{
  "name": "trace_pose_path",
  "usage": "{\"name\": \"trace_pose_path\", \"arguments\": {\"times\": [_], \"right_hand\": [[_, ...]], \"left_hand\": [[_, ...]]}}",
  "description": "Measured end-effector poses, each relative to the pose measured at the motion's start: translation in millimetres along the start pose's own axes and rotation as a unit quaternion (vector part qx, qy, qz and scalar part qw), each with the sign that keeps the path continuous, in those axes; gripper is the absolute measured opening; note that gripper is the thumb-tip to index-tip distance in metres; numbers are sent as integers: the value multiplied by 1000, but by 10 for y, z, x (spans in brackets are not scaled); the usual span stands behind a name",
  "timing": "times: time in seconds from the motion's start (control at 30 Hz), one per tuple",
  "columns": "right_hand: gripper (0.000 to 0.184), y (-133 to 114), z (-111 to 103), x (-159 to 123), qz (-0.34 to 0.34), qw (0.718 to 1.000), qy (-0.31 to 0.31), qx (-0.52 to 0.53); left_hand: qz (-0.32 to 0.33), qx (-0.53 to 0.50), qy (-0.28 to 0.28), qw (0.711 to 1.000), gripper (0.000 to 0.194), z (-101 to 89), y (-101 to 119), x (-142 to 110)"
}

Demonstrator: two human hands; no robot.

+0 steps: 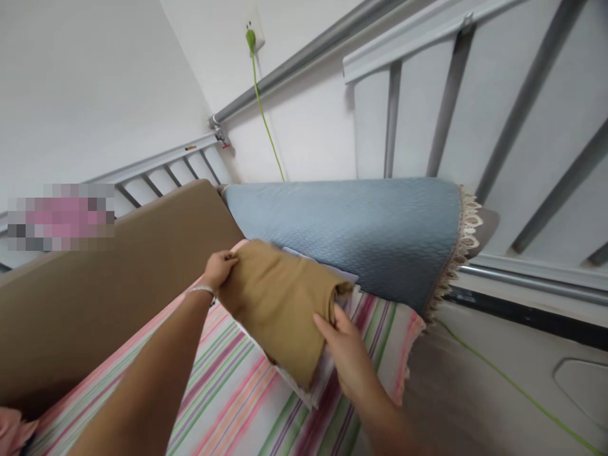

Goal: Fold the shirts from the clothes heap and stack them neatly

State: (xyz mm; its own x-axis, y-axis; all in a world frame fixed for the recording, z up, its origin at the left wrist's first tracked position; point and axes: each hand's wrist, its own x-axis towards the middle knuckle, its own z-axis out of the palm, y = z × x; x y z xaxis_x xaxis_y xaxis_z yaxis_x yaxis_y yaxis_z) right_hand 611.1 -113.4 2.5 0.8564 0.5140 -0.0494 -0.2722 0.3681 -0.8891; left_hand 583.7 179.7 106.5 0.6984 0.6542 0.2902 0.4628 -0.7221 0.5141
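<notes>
A folded khaki garment [280, 301] lies across the middle of the view, with some white and pale purple folded cloth [308, 392] under it. My left hand [221, 267] pinches its upper left corner; a pale bracelet circles that wrist. At the right edge, my right hand [339, 339] grips the folded side, thumb on top and fingers partly hidden beneath. Below the pile spreads a striped sheet [237, 405] in white, pink, green and purple.
A blue quilted cover [342, 209] with a lace edge drapes over a seat arm behind the pile. The brown backrest [118, 272] runs along the left. Grey radiators [422, 107] line the walls. A green cord [266, 120] hangs from an outlet. Pink cloth [14, 430] sits lower left.
</notes>
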Motion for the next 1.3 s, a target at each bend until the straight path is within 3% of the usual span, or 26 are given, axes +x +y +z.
{"name": "trace_pose_path", "arguments": {"times": [0.07,0.13,0.27,0.4,0.57,0.67,0.83,0.97,1.07,1.13,1.3], "right_hand": [[52,301,-63,-63,43,999,6,-16],[53,398,-97,-81,50,998,0,-33],[58,188,-74,-40,10,999,-1,-47],[56,88,-75,21,-9,999,22,-48],[64,234,-195,82,156,987,19,-37],[70,208,-205,73,167,985,9,-37],[68,145,-166,25,148,988,13,-41],[68,223,-212,12,139,989,-2,-45],[65,252,-238,22,148,987,-2,-64],[65,244,-228,28,163,984,6,-77],[70,219,-189,18,174,980,8,-92]], "left_hand": [[-19,31,-43,998,25,225,-264,-128],[-29,48,-55,997,27,336,-410,-178],[-5,42,-1,999,24,303,-384,-6],[6,40,36,999,33,284,-345,210],[-32,84,-21,996,16,533,-602,59],[-41,105,-35,993,17,586,-639,-6],[-21,129,-39,991,25,445,-430,118],[-48,157,-61,985,26,464,-342,56],[-69,186,-33,980,47,549,-192,-123],[-37,201,-14,979,59,615,18,-288],[87,189,-109,972,63,914,540,-788]]}}
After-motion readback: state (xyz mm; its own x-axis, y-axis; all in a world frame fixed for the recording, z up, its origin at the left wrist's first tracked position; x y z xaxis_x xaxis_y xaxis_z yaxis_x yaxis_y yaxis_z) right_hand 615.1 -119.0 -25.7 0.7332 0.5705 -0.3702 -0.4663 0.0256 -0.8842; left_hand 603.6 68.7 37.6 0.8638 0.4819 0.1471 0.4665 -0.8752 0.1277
